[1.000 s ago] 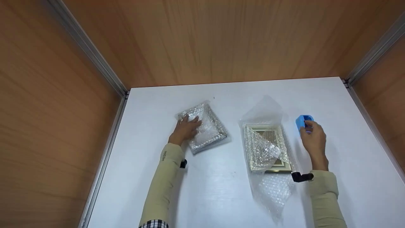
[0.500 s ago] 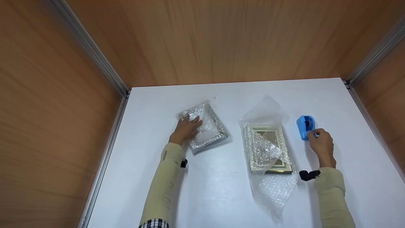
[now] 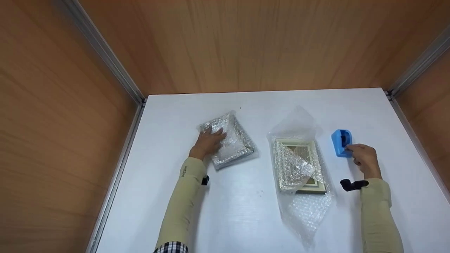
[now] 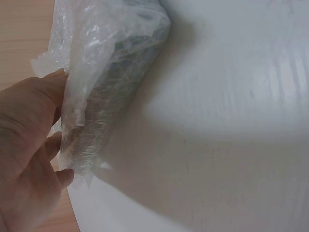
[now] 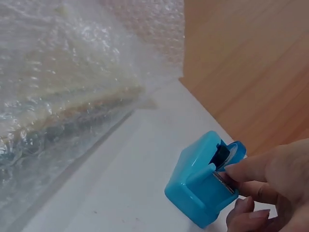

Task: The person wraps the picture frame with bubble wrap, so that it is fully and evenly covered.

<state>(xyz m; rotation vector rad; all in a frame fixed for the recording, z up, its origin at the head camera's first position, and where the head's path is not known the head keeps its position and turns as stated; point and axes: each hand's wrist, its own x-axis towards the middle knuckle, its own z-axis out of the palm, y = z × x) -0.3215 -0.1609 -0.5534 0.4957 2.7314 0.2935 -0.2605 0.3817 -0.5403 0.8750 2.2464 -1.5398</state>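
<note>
A bubble-wrapped picture frame point(image 3: 233, 140) lies tilted on the white table at left centre. My left hand point(image 3: 208, 142) rests on its near-left side with fingers spread; in the left wrist view the fingers touch the wrap's edge. At the right stands a light blue tape dispenser point(image 3: 340, 143). My right hand point(image 3: 365, 158) is at the dispenser's near end. In the right wrist view, thumb and index finger pinch at the serrated cutter point(image 5: 223, 182), where the tape end sits; the clear tape itself is hard to make out. The other fingers are curled.
A second picture frame point(image 3: 318, 175), cream and gold, lies between the hands, partly covered by loose bubble wrap point(image 3: 307, 214) that spreads beyond both ends. Wooden panels point(image 3: 263, 45) enclose the table point(image 3: 239, 218) at the back and sides.
My right hand has moved from over the tape roll to the dispenser's cutter end, toward me and to the right. The left hand stays on the wrapped frame.
</note>
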